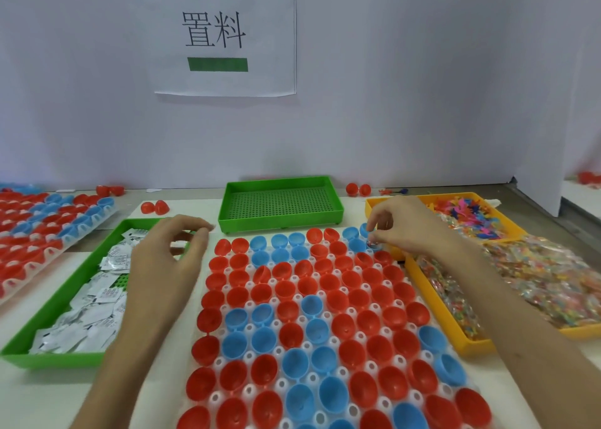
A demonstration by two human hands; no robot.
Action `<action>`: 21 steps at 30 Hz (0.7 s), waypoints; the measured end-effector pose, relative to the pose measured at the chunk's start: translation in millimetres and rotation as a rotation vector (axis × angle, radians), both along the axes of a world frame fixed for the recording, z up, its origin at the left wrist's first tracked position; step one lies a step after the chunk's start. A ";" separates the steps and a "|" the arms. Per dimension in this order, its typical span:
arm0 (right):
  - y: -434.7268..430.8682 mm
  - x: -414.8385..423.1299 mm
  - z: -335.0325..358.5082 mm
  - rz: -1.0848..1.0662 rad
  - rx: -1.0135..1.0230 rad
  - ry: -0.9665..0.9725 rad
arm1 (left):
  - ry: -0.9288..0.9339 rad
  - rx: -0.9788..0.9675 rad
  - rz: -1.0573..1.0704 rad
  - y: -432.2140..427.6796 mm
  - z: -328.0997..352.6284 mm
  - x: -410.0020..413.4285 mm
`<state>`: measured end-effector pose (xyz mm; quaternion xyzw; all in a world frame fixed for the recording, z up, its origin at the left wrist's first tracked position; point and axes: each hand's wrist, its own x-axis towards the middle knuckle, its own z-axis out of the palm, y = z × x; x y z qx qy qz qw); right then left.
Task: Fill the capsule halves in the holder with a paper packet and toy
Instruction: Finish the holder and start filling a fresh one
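Observation:
A white holder (312, 376) full of open red and blue capsule halves lies in the middle. My left hand (169, 259) hovers over the green tray of white paper packets (94, 301), pinching a small white packet (178, 244) between thumb and fingers. My right hand (400, 227) reaches to the holder's far right corner, its fingertips pinching a small clear-wrapped toy (372, 241) over a blue capsule half (357, 243) there. The other capsule halves that show look empty.
An empty green tray (279, 205) stands behind the holder. Yellow trays (435, 314) of wrapped colourful toys sit at the right. Another filled holder (48, 230) lies at the far left. Loose red capsules (153, 207) lie near the white wall.

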<state>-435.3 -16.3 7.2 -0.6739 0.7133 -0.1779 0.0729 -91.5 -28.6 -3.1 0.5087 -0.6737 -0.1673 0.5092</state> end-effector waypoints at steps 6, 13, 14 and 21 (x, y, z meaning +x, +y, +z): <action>2.0 -26.4 11.7 -0.089 -0.113 -0.114 | -0.392 0.296 0.300 -23.2 -9.1 47.6; 10.0 -51.0 0.3 -0.194 0.254 -0.033 | -0.498 0.446 0.287 -26.6 -21.7 53.6; 10.0 -50.8 -0.2 -0.188 0.243 -0.044 | -0.491 0.436 0.290 -26.7 -21.6 53.1; 9.0 -55.8 1.2 -0.225 0.102 -0.101 | -0.392 0.377 0.327 -27.9 -24.2 51.5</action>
